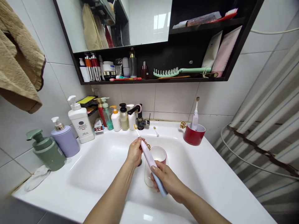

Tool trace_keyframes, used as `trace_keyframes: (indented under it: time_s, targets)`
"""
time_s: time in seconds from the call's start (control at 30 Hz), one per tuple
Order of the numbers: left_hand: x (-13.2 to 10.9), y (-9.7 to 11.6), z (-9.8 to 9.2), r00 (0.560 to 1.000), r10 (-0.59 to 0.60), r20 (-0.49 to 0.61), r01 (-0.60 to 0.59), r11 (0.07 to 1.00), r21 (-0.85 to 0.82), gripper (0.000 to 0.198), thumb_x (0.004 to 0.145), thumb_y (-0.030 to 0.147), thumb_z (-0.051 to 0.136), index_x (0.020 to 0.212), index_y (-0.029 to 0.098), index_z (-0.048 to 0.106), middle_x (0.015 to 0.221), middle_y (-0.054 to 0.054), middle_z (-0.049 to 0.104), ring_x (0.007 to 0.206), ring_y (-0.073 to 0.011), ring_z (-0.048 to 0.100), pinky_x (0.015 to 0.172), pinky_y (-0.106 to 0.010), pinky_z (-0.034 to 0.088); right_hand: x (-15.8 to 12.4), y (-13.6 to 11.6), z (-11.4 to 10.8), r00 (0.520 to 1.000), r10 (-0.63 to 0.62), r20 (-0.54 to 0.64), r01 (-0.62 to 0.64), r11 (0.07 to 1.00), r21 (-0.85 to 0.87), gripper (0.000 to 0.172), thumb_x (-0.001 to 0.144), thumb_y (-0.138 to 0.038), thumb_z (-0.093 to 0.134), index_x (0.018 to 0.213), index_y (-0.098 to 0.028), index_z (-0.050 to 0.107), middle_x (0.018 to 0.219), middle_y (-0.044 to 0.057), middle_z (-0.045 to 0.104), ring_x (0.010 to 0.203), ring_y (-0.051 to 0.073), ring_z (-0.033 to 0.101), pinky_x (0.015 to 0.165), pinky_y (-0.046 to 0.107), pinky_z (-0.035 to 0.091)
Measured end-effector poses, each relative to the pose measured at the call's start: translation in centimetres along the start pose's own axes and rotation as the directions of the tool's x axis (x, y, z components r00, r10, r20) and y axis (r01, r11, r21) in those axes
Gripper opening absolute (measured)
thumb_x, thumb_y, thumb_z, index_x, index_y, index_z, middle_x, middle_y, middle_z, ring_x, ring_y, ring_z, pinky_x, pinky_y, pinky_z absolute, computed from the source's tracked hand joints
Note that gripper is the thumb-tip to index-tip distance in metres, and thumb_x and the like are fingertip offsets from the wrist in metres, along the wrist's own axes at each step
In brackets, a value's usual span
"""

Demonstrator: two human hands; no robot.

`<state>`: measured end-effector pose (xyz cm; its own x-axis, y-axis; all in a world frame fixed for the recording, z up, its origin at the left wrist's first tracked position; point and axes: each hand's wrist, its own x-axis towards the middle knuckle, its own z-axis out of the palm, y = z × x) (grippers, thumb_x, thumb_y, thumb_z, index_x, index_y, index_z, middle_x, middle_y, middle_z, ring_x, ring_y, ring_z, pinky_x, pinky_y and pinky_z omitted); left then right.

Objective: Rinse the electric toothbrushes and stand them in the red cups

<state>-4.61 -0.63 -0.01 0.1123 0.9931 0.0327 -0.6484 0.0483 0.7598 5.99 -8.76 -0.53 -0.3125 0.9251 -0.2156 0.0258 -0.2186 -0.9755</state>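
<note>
Over a white sink, both hands meet on a pink and blue electric toothbrush. My right hand wraps round the handle's lower part and also holds a pale cup with a dark red inside. My left hand pinches the toothbrush at the top of its handle, below the neck. The brush head points up and away, toward the black tap.
A red cup holding another electric toothbrush stands at the sink's back right. Pump bottles line the left and back rim, among them a green one, a lilac one and a white one. A dark shelf with toiletries and a green hairbrush hangs above. A brown towel hangs at left.
</note>
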Motion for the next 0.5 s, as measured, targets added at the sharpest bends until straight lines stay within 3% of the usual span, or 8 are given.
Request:
trace_keyframes:
  time_s: [0.1,0.33,0.5]
  targets:
    - [-0.04,0.13,0.06,0.999,0.004,0.035,-0.003,0.999,-0.033,0.019,0.058,0.03,0.054,0.06,0.012,0.047,0.051,0.002,0.049,0.048,-0.0077,0.048,0.051,-0.022,0.038,-0.14,-0.05,0.17,0.999,0.009,0.052,-0.012,0.998,0.061,0.024,0.07,-0.042,0.032,0.076,-0.019,0.037,0.057,-0.004,0.043,0.041,0.005,0.04,0.04,0.02,0.033]
    - [-0.19,-0.08,0.16,0.996,0.006,-0.089,0.001,0.997,0.077,0.024,0.055,0.032,0.055,0.066,0.011,0.05,0.048,0.003,0.048,0.044,-0.0066,0.047,0.048,-0.02,0.037,0.58,0.33,-0.21,0.977,-0.089,-0.195,0.041,0.97,-0.238,0.022,0.068,-0.033,0.038,0.084,-0.018,0.043,0.058,-0.004,0.042,0.045,0.006,0.042,0.041,0.019,0.033]
    - [-0.27,-0.34,0.31,0.997,0.013,-0.081,-0.005,0.996,0.088,0.022,0.055,0.032,0.054,0.06,0.012,0.048,0.044,0.004,0.047,0.041,-0.0061,0.045,0.046,-0.019,0.036,0.39,0.21,-0.09,0.995,0.005,-0.097,-0.02,0.988,-0.156,0.023,0.069,-0.036,0.034,0.081,-0.017,0.041,0.057,-0.003,0.041,0.042,0.006,0.04,0.039,0.019,0.033]
